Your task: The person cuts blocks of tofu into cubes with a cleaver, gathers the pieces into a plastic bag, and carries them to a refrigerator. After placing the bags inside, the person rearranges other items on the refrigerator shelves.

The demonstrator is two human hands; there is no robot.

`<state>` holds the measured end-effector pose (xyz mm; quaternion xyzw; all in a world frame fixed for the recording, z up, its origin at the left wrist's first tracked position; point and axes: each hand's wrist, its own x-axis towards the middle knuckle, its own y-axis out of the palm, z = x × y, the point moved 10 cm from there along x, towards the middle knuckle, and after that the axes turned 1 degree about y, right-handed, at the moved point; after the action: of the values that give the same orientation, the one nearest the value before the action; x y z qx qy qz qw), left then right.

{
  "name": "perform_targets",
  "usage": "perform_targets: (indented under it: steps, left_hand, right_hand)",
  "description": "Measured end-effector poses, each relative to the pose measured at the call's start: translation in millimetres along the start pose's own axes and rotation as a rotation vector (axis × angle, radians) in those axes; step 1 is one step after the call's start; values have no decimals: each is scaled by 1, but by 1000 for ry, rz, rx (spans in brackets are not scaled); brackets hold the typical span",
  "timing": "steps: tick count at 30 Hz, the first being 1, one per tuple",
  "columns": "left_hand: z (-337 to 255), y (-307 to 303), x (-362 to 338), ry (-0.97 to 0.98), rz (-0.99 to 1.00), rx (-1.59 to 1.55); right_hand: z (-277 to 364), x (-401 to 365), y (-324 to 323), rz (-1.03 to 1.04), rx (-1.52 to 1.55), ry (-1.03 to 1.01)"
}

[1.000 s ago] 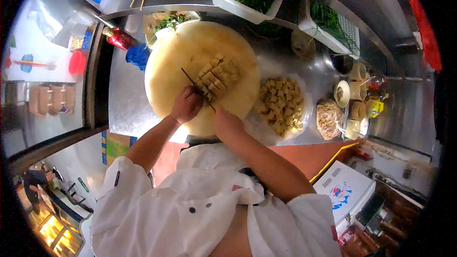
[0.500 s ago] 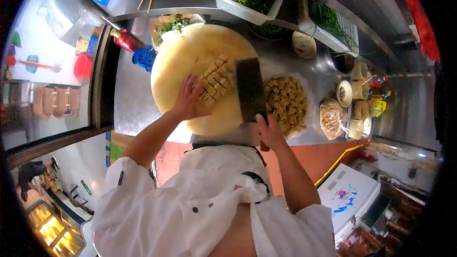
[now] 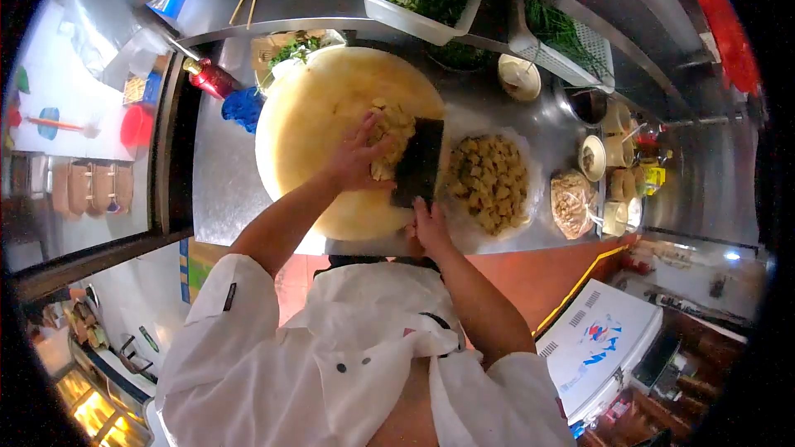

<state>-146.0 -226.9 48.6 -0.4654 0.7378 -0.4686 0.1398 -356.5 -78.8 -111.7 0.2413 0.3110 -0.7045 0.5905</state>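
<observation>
On the round yellowish chopping block (image 3: pixel 310 108) lies a small heap of pale-brown cubed food (image 3: pixel 396 128). My left hand (image 3: pixel 362 157) rests against the heap's left side, fingers stretched out and spread. Gripped in my right hand (image 3: pixel 429 228) is a cleaver (image 3: pixel 421 161), whose dark wide blade lies against the right side of the cubes, near the block's right edge. Part of the heap is hidden by my left hand and the blade. Just right of the block, a larger pile of similar cubes (image 3: pixel 490 178) sits on what looks like a clear sheet or plate.
A white tub of chopped greens (image 3: pixel 414 25) and a white basket of long green stalks (image 3: pixel 571 66) stand at the back. Bowls (image 3: pixel 593 157) and a bag of brown food (image 3: pixel 573 203) are at right. A red bottle (image 3: pixel 211 79) and blue cloth (image 3: pixel 242 108) lie left.
The cleaver has moved left over the block's edge, up to the cubes. My left hand has shifted right onto them, and the neat cut rows are now pushed into a looser heap.
</observation>
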Motion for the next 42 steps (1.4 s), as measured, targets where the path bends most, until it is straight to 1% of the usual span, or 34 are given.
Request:
perform_targets:
  steps: [3,5,6,8,10,11,14,16,17,19,21,25,27,29,31,33,35,36,37,38,39,41,42]
  left_hand:
    - [-3,-4,0,-33,-164,-87]
    - [5,7,-5,-35,-284,-118]
    - [9,8,-7,-94,-311,-165]
    - [14,9,-16,-216,-363,-255]
    - [8,1,-23,-271,-395,-244]
    - [5,-2,-26,-299,-414,-238]
    - [-12,-5,-36,-281,-485,-111]
    - [-26,-1,-41,-326,-486,-75]
    - [-33,1,-40,-347,-487,-57]
    - [-51,8,-37,-294,-514,-47]
    - [-76,15,-29,-268,-527,-31]
    - [-142,41,-9,-250,-519,-16]
    - [-179,51,6,-232,-494,-55]
    - [-218,55,25,-216,-457,-134]
    - [-230,94,39,-243,-441,-133]
    - [-242,122,56,-299,-407,-183]
    - [-245,143,73,-394,-382,-242]
    - [-239,156,82,-442,-367,-270]
    - [-223,180,94,-456,-277,-205]
    - [-221,193,105,-378,-189,-45]
    - [-220,204,114,-299,-101,116]
    - [-234,185,119,-453,197,28]
    - [-224,201,121,-374,184,120]
  right_hand:
    - [45,-31,53,90,69,-53]
    - [47,-31,86,194,135,-122]
    - [53,-35,98,245,168,-157]
    - [52,-41,105,234,186,-117]
    - [53,-53,107,228,206,-75]
    - [49,-53,110,278,182,-80]
    - [8,-40,107,434,105,-96]
    - [2,-44,105,543,50,-108]
    - [-2,-41,95,481,89,-93]
    - [27,-74,68,353,169,-56]
    - [41,-99,41,411,154,-28]
    - [23,-98,-16,508,203,-78]
    - [18,-99,-55,437,56,-215]
    - [10,-101,-93,384,32,-203]
    - [-3,-103,-133,348,135,-43]
    - [11,-110,-171,316,122,-91]
    - [28,-122,-207,320,164,-30]
    - [23,-117,-227,278,56,-49]
    - [14,-109,-247,237,-53,-66]
    - [7,-103,-266,197,-163,-82]
    - [1,-108,-286,176,-208,-108]
    - [-13,-121,-326,115,-308,-143]
    - [-8,-135,-340,85,-319,-109]
